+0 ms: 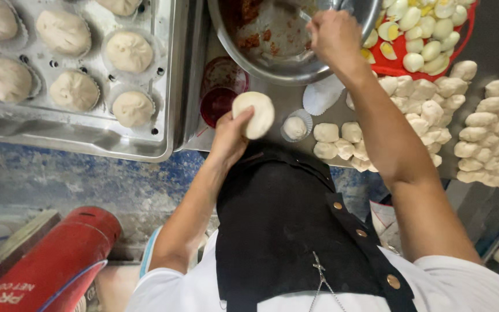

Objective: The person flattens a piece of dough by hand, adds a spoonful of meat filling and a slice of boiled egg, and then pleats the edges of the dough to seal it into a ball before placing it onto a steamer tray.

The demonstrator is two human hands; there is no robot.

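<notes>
Left hand [226, 136] fingers cup dough disc [254, 114] flat; right hand [335, 36] fingers pinch utensil in bowl [278, 63]; best scoop modestly.

A metal worktop [295, 101] is running across the upper part of the view, its steel dully reflecting the room's light. Below its front edge, a wall panel [76, 179] with worn, peeling blue paint is showing grey patches. A red cylinder [53, 260] is lying at lower left beside a wooden board [12, 242].
</notes>
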